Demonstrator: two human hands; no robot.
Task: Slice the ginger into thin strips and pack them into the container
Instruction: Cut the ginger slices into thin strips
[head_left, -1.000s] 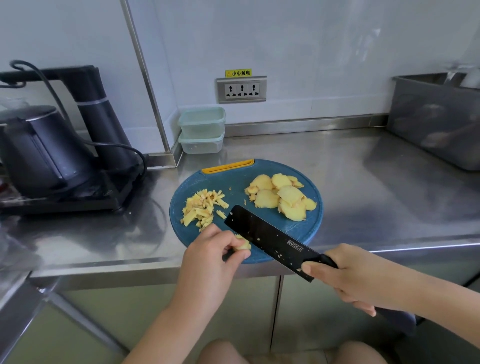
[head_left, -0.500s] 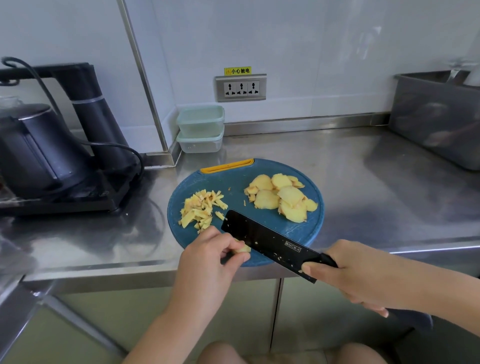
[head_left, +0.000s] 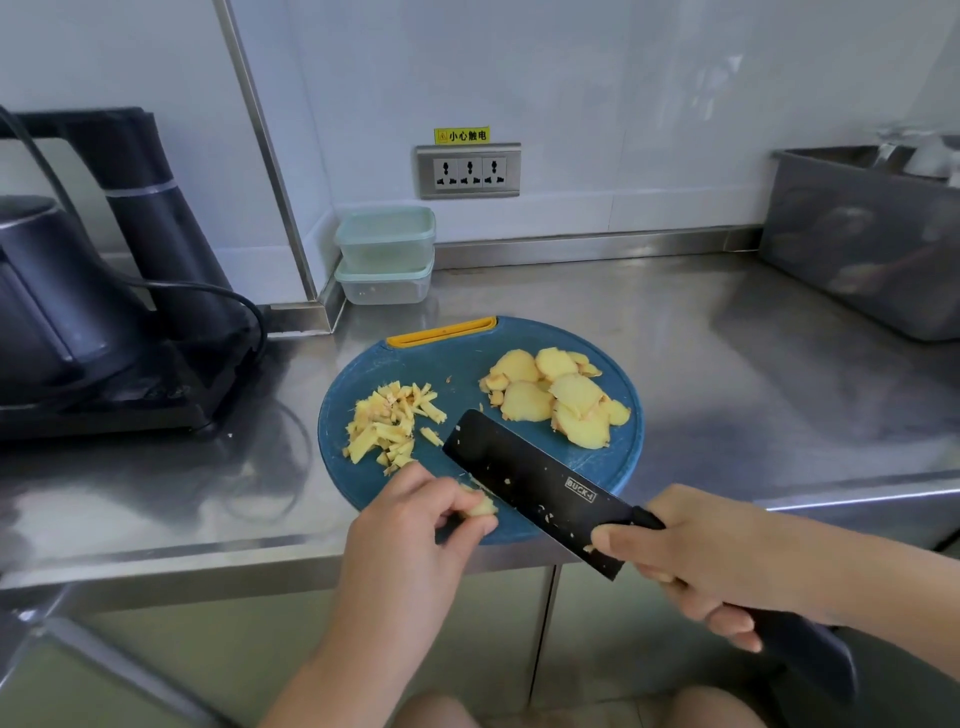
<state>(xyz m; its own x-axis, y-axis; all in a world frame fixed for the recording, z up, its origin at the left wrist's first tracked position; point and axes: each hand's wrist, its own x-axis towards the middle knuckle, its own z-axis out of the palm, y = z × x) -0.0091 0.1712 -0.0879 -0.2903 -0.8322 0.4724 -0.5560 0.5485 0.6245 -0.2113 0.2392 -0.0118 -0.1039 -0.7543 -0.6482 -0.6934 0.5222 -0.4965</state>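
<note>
A round blue cutting board (head_left: 618, 457) lies near the counter's front edge. On its left sits a heap of cut ginger strips (head_left: 389, 423); at the back right lies a pile of flat ginger slices (head_left: 556, 397). My left hand (head_left: 415, 525) pinches a small ginger piece (head_left: 480, 506) at the board's near edge. My right hand (head_left: 711, 556) grips the handle of a black cleaver (head_left: 535, 480), whose blade lies right against that piece. Two stacked clear containers (head_left: 387, 254) with pale green lids stand by the back wall.
A black kettle and its stand (head_left: 104, 291) with a cable fill the left of the steel counter (head_left: 753, 374). A grey metal bin (head_left: 872, 234) sits at the back right. A wall socket (head_left: 469, 171) is above the containers.
The cleaver blade has shifted slightly up and back beside the pinched ginger piece. My left hand keeps its hold; the piles on the board are unchanged.
</note>
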